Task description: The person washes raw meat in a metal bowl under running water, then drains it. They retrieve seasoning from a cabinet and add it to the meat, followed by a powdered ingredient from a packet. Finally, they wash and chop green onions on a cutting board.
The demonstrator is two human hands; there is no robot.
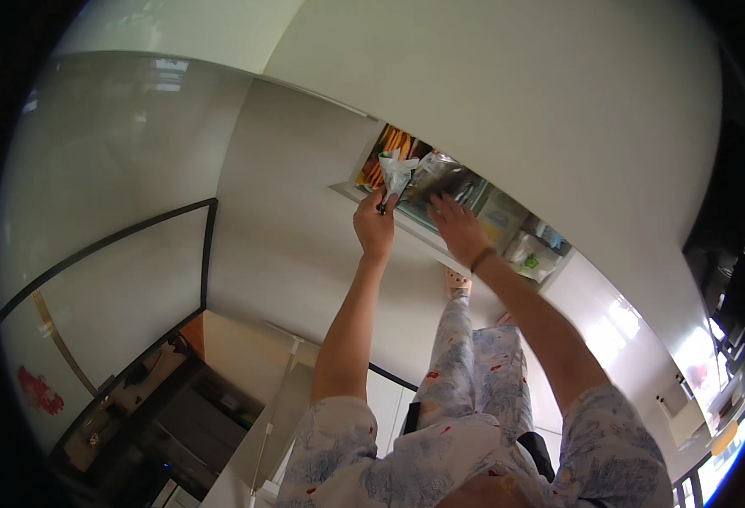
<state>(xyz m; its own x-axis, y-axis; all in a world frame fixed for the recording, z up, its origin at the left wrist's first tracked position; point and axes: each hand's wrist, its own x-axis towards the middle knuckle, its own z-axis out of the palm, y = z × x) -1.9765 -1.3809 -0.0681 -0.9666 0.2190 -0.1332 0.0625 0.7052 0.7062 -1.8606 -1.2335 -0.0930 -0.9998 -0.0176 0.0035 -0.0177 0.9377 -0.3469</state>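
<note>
My left hand (374, 225) grips a crumpled white plastic packet (397, 171) by its lower end, above the left part of a pulled-out drawer (424, 237). Something small and dark shows at my fingers, too small to name. My right hand (460, 227) hangs over the middle of the drawer, fingers spread and slightly blurred, apparently holding nothing. Near it are dark and clear plastic packages (439, 180). Orange packets (399, 141) stand in rows behind the white packet. Farther right in the drawer sits a clear plastic bag (531, 259) with a green mark.
A white countertop (506, 82) overhangs the back of the drawer. A glossy panel with a dark frame (210, 254) is on the left. Below the drawer are the pale floor (283, 254) and my foot in a pink clog (458, 279).
</note>
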